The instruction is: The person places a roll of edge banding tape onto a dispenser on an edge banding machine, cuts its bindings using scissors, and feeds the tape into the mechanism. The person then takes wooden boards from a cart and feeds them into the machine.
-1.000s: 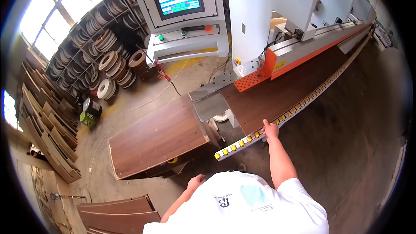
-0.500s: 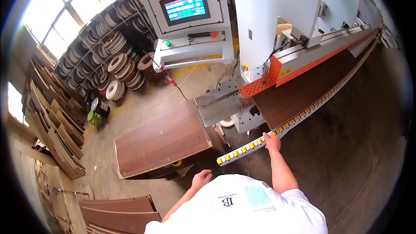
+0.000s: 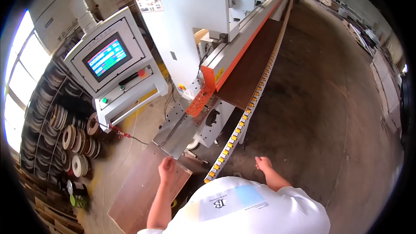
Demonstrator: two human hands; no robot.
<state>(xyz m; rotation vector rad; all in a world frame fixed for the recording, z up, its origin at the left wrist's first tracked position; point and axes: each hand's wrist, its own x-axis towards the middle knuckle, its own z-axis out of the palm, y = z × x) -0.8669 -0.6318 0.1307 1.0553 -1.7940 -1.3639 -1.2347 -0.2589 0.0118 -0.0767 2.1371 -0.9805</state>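
My left hand (image 3: 167,170), loosely curled with nothing visible in it, is over the corner of a stack of brown panels (image 3: 136,186), beside the metal infeed plate (image 3: 180,136). Off to the right of the yellow-roller rail (image 3: 238,130), my right hand (image 3: 264,164) hangs in the air, its fingers curled and empty, touching nothing. A dark brown panel (image 3: 253,63) lies between the rail and the machine's orange-edged beam (image 3: 242,45). Near its front end is a perforated orange guard (image 3: 200,103).
A control console (image 3: 123,71) with a lit screen stands at the left, above rolls of edging (image 3: 73,134) and a shelf rack. A red-ended cable (image 3: 122,133) runs near the console. Boards lean at the lower left; more material lies along the right wall.
The view has turned right. My right hand has left the roller rail, and my left hand has moved forward over the panel stack. The dark panel has moved farther along the machine.
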